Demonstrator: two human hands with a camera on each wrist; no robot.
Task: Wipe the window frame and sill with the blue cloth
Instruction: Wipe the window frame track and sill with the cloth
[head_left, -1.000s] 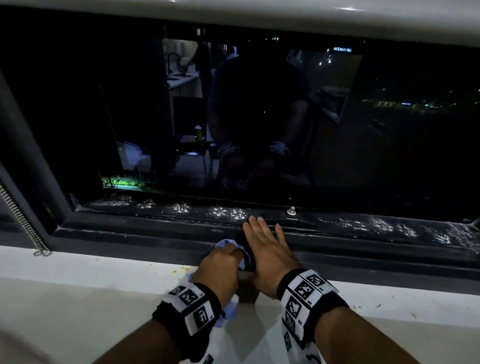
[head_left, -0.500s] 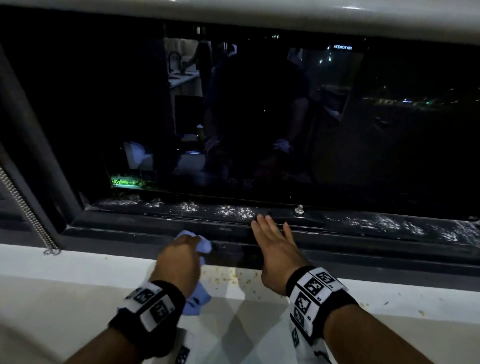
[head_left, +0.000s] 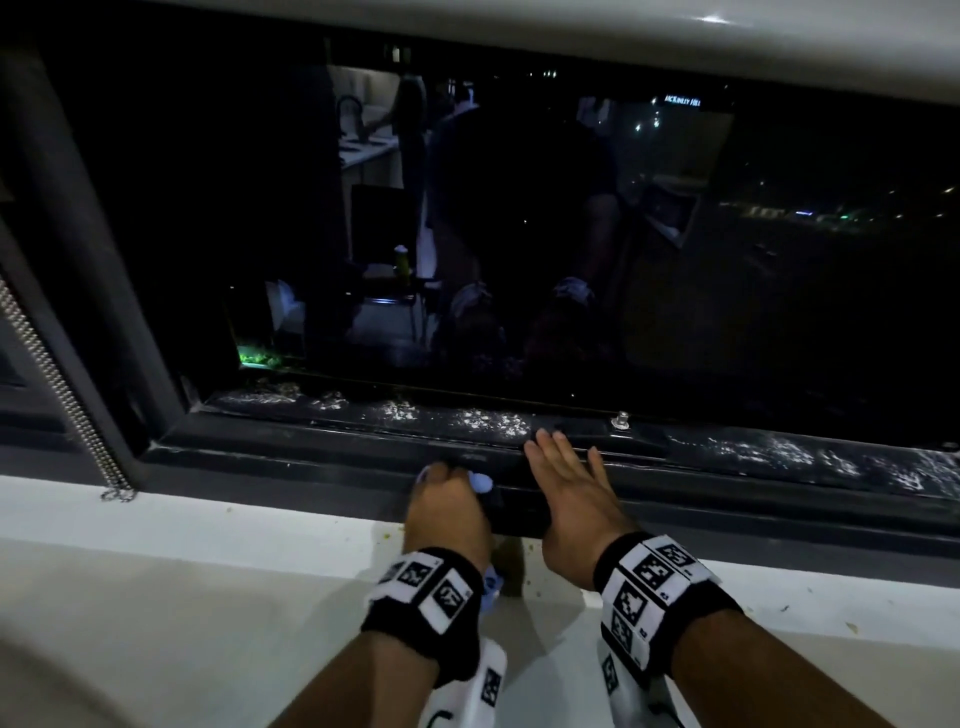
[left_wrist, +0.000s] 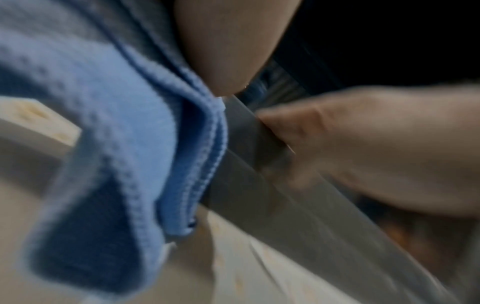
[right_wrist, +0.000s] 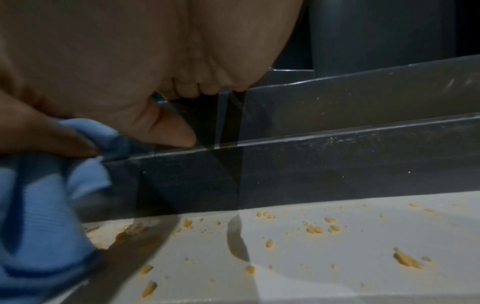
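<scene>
Dim head view with light falling from behind; the dark window glass mirrors the room, edges bow outward, and both wrist views are smeared by blur

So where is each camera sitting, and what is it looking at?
Head: on the person's head, looking down at the window frame and white sill; both arms show, left hand gripping the blue cloth, right hand flat on the frame.
Left wrist: looks along the left hand at the cloth against the frame; the right hand shows too.
Right wrist: looks under the right palm at the frame and yellow crumbs.
Shared: all three show cloth and frame.
</scene>
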